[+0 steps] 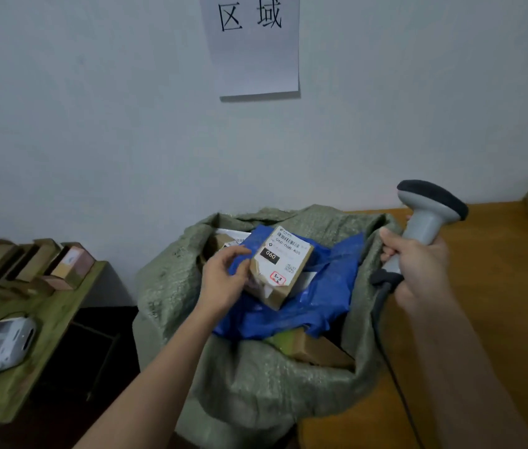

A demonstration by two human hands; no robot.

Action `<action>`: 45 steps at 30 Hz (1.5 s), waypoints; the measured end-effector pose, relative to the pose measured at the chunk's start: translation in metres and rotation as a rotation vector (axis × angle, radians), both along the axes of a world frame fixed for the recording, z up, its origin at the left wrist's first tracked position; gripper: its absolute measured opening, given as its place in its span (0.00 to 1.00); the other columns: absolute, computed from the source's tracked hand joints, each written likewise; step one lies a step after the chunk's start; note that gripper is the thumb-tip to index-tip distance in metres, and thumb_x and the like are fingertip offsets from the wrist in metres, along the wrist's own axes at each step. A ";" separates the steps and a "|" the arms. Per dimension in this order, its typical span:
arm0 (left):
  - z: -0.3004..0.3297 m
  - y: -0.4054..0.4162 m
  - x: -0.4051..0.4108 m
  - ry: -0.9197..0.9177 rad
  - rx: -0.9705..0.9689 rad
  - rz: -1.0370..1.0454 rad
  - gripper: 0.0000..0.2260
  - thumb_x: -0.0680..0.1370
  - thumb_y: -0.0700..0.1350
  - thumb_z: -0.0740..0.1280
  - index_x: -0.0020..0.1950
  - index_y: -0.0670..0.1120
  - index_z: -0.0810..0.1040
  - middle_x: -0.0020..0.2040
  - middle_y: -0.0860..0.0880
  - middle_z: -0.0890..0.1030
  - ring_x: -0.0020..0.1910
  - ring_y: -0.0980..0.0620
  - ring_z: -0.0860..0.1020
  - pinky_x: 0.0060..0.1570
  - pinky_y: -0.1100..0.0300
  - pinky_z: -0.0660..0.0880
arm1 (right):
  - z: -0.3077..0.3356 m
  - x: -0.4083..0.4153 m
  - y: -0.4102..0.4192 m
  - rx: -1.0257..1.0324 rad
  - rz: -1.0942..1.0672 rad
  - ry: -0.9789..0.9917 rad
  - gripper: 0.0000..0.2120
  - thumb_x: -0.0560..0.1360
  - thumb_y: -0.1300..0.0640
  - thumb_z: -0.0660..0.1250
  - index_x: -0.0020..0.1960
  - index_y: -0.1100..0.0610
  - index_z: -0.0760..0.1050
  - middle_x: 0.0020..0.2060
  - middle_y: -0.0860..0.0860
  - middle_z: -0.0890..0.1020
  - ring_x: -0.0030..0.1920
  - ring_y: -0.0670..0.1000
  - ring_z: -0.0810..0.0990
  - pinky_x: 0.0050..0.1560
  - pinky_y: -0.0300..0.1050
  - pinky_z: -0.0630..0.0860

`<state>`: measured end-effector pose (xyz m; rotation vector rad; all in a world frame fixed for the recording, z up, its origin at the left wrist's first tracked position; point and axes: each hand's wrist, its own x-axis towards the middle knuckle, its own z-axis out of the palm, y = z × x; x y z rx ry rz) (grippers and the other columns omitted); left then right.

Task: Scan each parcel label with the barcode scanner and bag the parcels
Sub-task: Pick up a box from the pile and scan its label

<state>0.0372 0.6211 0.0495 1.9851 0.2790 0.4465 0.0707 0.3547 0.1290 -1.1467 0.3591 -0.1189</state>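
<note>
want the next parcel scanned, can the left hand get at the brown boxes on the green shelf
Probably yes, once free: the left hand now holds the labelled brown cardboard parcel over the green woven sack. The brown boxes lie uncovered on that side.

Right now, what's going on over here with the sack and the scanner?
A person is bagging parcels. The left hand holds a small labelled box over the open green sack, which already holds a blue bag and other boxes. The right hand grips the scanner, held up beside the sack.
</note>
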 end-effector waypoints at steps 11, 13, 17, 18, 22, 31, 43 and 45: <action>0.023 0.116 -0.002 0.364 0.092 0.432 0.11 0.75 0.35 0.59 0.51 0.38 0.80 0.50 0.36 0.81 0.52 0.39 0.79 0.51 0.51 0.73 | 0.008 -0.004 0.042 -0.120 -0.125 0.048 0.14 0.74 0.70 0.69 0.54 0.60 0.68 0.30 0.52 0.69 0.23 0.44 0.70 0.27 0.38 0.70; 0.061 0.119 0.006 0.217 -0.080 0.528 0.12 0.77 0.32 0.56 0.48 0.40 0.78 0.46 0.40 0.78 0.48 0.46 0.76 0.46 0.55 0.71 | 0.031 0.003 0.049 -0.081 -0.158 -0.014 0.16 0.73 0.72 0.68 0.57 0.59 0.69 0.30 0.52 0.70 0.21 0.42 0.69 0.26 0.38 0.70; 0.141 0.134 0.012 -0.092 -0.304 0.621 0.13 0.77 0.33 0.52 0.47 0.45 0.75 0.51 0.44 0.76 0.51 0.49 0.74 0.49 0.61 0.69 | 0.073 0.006 0.056 0.028 -0.133 -0.227 0.18 0.73 0.71 0.68 0.56 0.53 0.71 0.34 0.51 0.73 0.26 0.44 0.72 0.31 0.39 0.73; 0.146 0.136 0.009 -0.045 -0.275 0.633 0.14 0.78 0.34 0.52 0.50 0.43 0.76 0.54 0.43 0.76 0.53 0.48 0.74 0.50 0.60 0.68 | 0.075 0.004 0.059 0.042 -0.122 -0.244 0.18 0.73 0.71 0.68 0.56 0.53 0.71 0.35 0.51 0.73 0.27 0.45 0.72 0.32 0.38 0.73; 0.127 0.132 -0.016 0.245 -0.371 0.493 0.13 0.81 0.48 0.56 0.56 0.43 0.76 0.57 0.41 0.78 0.50 0.46 0.74 0.46 0.57 0.68 | 0.079 0.014 0.076 -0.012 -0.103 -0.119 0.20 0.72 0.73 0.66 0.62 0.59 0.71 0.33 0.53 0.72 0.23 0.44 0.69 0.27 0.38 0.71; 0.122 0.153 -0.015 0.236 -0.462 0.667 0.20 0.83 0.50 0.54 0.68 0.39 0.71 0.62 0.45 0.75 0.58 0.45 0.74 0.50 0.58 0.67 | 0.097 0.030 0.061 0.229 -0.096 -0.189 0.23 0.74 0.75 0.63 0.65 0.60 0.70 0.31 0.54 0.71 0.21 0.44 0.69 0.24 0.36 0.69; 0.098 0.131 0.013 0.275 0.066 0.496 0.09 0.77 0.41 0.59 0.44 0.39 0.77 0.45 0.39 0.77 0.46 0.44 0.74 0.46 0.51 0.71 | 0.069 0.042 0.026 0.054 -0.032 -0.079 0.19 0.74 0.74 0.65 0.60 0.58 0.71 0.32 0.54 0.70 0.23 0.45 0.67 0.24 0.36 0.68; 0.094 0.120 0.023 0.334 0.259 0.344 0.15 0.74 0.43 0.62 0.59 0.42 0.77 0.56 0.41 0.79 0.56 0.42 0.76 0.57 0.50 0.73 | 0.060 0.045 0.022 0.055 -0.024 -0.050 0.19 0.73 0.74 0.65 0.60 0.58 0.70 0.31 0.53 0.70 0.21 0.44 0.67 0.24 0.36 0.67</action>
